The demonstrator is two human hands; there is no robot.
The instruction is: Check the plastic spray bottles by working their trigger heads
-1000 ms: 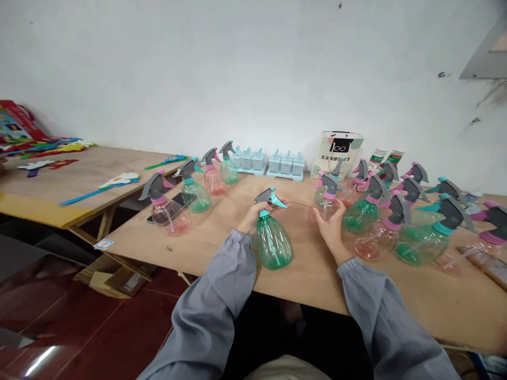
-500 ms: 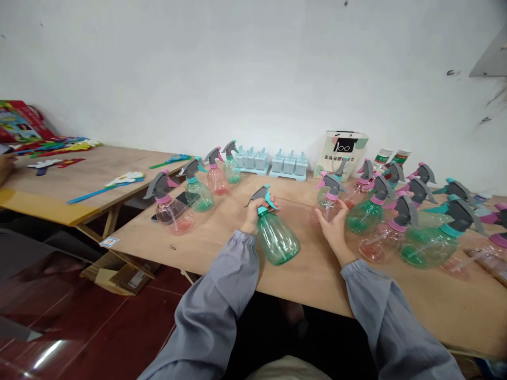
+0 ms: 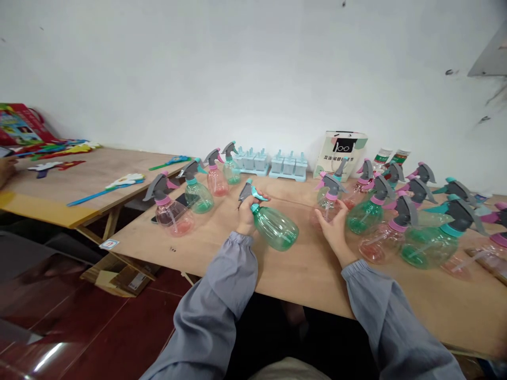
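My left hand [image 3: 248, 214] is closed around the neck of a green spray bottle [image 3: 277, 228] with a grey and turquoise trigger head. The bottle is tilted, its base toward the lower right. My right hand [image 3: 333, 221] grips the body of a pink spray bottle [image 3: 327, 207], which stands upright on the table [image 3: 222, 248]. Just right of that hand is another green spray bottle [image 3: 362, 215], and a pink spray bottle [image 3: 378, 244] stands nearer to me.
Several more spray bottles crowd the right side; a pink spray bottle [image 3: 174, 216] and others stand at the left. Light-blue popsicle molds [image 3: 288, 167] and a paper bag [image 3: 340, 153] line the wall. On the left table [image 3: 87, 184] lie hand-shaped toys; another person's hand [image 3: 6, 169] shows there.
My left hand has turned the green spray bottle further onto its side, its head moving left and its base rising. The right hand and the pink spray bottle stay in place.
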